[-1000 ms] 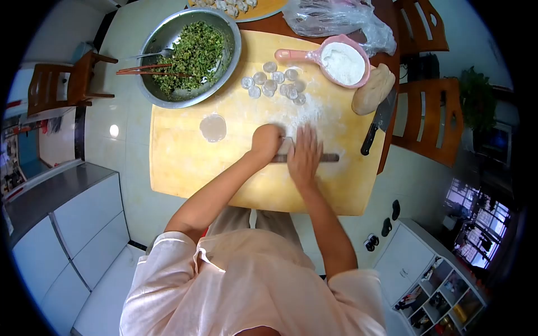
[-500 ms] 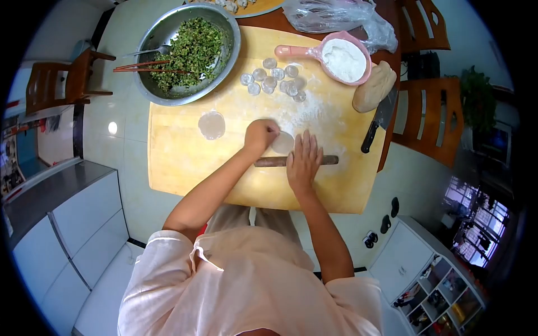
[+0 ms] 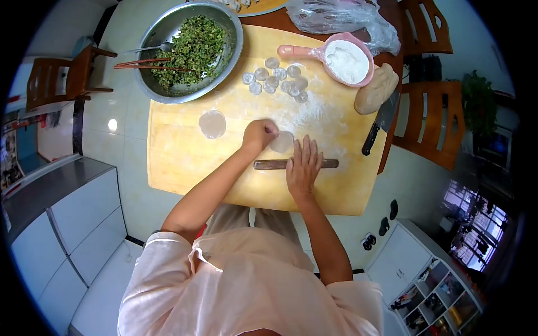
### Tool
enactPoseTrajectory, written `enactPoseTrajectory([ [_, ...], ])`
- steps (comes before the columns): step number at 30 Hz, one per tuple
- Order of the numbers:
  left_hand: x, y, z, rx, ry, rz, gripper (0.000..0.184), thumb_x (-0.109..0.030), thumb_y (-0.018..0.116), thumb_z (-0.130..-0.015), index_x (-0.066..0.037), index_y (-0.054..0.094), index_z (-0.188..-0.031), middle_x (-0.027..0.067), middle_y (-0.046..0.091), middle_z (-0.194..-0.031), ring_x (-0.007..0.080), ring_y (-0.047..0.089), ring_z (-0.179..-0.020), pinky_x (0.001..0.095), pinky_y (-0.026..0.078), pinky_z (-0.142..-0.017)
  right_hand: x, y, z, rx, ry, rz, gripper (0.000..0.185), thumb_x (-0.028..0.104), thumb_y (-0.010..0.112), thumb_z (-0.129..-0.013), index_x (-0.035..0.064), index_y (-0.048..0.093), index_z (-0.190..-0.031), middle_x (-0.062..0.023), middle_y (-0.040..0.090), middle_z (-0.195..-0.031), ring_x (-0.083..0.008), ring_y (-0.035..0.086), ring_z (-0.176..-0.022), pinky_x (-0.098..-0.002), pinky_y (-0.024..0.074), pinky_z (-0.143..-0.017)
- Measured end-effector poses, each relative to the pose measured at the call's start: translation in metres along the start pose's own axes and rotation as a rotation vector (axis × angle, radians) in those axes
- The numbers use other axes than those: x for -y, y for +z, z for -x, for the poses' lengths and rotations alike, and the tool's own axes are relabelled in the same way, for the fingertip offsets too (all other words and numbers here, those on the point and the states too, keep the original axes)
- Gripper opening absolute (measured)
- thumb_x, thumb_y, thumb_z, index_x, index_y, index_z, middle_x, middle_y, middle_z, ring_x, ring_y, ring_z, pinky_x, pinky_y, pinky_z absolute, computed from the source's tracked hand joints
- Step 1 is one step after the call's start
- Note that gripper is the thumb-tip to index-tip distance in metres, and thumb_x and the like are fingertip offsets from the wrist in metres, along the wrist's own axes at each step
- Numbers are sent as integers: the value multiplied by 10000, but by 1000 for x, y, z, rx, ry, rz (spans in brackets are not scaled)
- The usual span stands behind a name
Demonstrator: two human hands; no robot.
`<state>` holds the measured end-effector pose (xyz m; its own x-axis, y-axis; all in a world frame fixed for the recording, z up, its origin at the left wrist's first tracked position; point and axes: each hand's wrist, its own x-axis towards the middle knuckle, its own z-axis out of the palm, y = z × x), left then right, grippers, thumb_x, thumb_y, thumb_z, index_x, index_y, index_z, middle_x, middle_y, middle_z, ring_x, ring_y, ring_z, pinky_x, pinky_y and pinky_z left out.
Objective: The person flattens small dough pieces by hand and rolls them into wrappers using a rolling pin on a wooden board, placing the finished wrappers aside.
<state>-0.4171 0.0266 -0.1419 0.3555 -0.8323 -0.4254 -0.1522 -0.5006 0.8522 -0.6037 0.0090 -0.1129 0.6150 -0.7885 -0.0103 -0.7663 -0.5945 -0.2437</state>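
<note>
My left hand (image 3: 260, 135) is closed in a pinch at the left edge of a thin round dough wrapper (image 3: 282, 142), which lies on the wooden board (image 3: 185, 162). The palm of my right hand (image 3: 304, 168) rests flat on a short wooden rolling pin (image 3: 272, 164), fingers stretched forward just right of the wrapper. The pin lies crosswise on the near side of the wrapper. Another rolled wrapper (image 3: 212, 124) sits flat on the board to the left. Beyond my hands are several small flattened dough discs (image 3: 279, 73) beside scattered flour (image 3: 308, 113).
A steel bowl (image 3: 235, 61) of chopped green filling (image 3: 193, 50) holds chopsticks (image 3: 131, 65) and a spoon. At the right are a pink scoop of flour (image 3: 346, 61), a dough lump (image 3: 376, 89) and a knife (image 3: 372, 134). A plastic bag (image 3: 336, 17) lies behind.
My right hand and the rolling pin have come slightly nearer my body. My left hand stays pinched at the wrapper's edge.
</note>
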Motion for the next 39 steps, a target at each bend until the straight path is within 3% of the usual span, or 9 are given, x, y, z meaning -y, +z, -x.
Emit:
enactPoseTrajectory([
  [5,-26,11,5,14,214,-425,96,-90,664,-701,-67,687,-792,190,658,-791,372,630,-750,438,494,-682,1,7,-85,-86,26,7,589,245,596,-886,47,428,-1415,-155,335,-1523,-356,318,-1390,-559,279,-1097],
  [10,-30,6,-11,-1,214,-637,20,-77,662,-706,-60,666,-696,169,663,-755,330,649,-715,436,497,-643,1,8,-75,-92,21,6,569,226,588,-894,37,434,-1409,-162,341,-1517,-363,326,-1384,-554,284,-1096],
  [14,16,-6,-4,-16,-131,83,92,-56,733,-695,-78,697,-776,128,664,-737,268,644,-687,343,503,-659,0,-5,5,15,-34,61,586,201,603,-867,39,440,-1406,-165,357,-1507,-361,341,-1375,-548,291,-1089],
  [17,20,-9,7,114,79,8,112,-73,737,-686,-81,682,-784,130,662,-748,289,639,-690,366,499,-647,-2,6,-37,-57,-51,51,597,186,607,-849,39,445,-1404,-155,375,-1497,-360,346,-1372,-544,292,-1088],
  [21,-27,8,-8,-71,245,-598,99,-147,654,-718,-49,655,-736,206,638,-762,384,617,-734,463,480,-657,0,11,-121,-133,23,40,593,253,615,-885,46,432,-1409,-135,377,-1503,-348,326,-1391,-547,276,-1103],
  [25,-26,6,-9,-61,211,-676,125,-119,587,-734,-65,700,-725,184,669,-782,358,654,-733,450,510,-639,1,8,-74,-84,40,-33,622,260,634,-880,39,410,-1417,-136,340,-1528,-345,289,-1413,-557,257,-1113],
  [30,34,-9,2,38,-31,188,59,-125,696,-739,-73,670,-729,121,648,-720,326,618,-690,415,491,-644,-2,2,0,-26,-41,38,602,215,641,-832,33,466,-1378,-142,366,-1506,-350,336,-1381,-572,276,-1082],
  [35,-22,2,1,-52,161,-600,100,-158,707,-682,-81,648,-659,158,650,-740,361,626,-729,465,483,-639,2,5,-104,-138,-3,18,545,209,596,-879,28,465,-1376,-164,398,-1478,-370,355,-1360,-526,300,-1087],
  [39,-20,-5,-5,-58,152,-499,78,-149,682,-712,-75,680,-686,160,655,-729,346,637,-702,432,498,-636,0,4,-59,-66,3,23,553,235,597,-882,28,461,-1377,-175,376,-1491,-370,337,-1371,-537,291,-1087],
])
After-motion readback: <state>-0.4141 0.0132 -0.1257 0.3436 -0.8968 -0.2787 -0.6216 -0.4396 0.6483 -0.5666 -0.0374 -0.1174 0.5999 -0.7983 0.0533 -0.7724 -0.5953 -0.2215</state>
